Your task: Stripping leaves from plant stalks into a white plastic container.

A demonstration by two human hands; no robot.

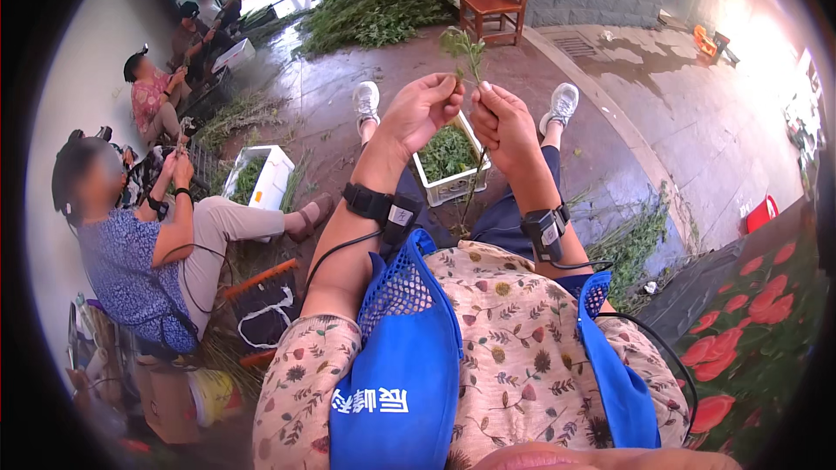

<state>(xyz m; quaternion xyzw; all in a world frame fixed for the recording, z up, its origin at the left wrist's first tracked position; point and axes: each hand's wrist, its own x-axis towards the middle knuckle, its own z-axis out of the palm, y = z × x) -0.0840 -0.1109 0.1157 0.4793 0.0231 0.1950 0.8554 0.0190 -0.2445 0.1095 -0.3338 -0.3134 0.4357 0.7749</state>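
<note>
My right hand (506,121) grips a leafy green plant stem (478,62) between thumb and fingers. The leafy top stands above the hand, and the thin lower stem hangs down past the basket toward the floor. Close beside it, my left hand (424,108) pinches small green leaves (459,76) at the fingertips; whether these are still joined to the stem cannot be told. Below both hands, between my feet, a white plastic basket (452,194) holds picked green leaves (447,153).
Cut stems (630,248) lie on the floor to the right, and a large heap of greenery (379,3) is at the back. A wooden chair (499,0) stands beyond my feet. At left, a seated person (137,254) handles a sprig near a white foam box (279,173); several others sit behind.
</note>
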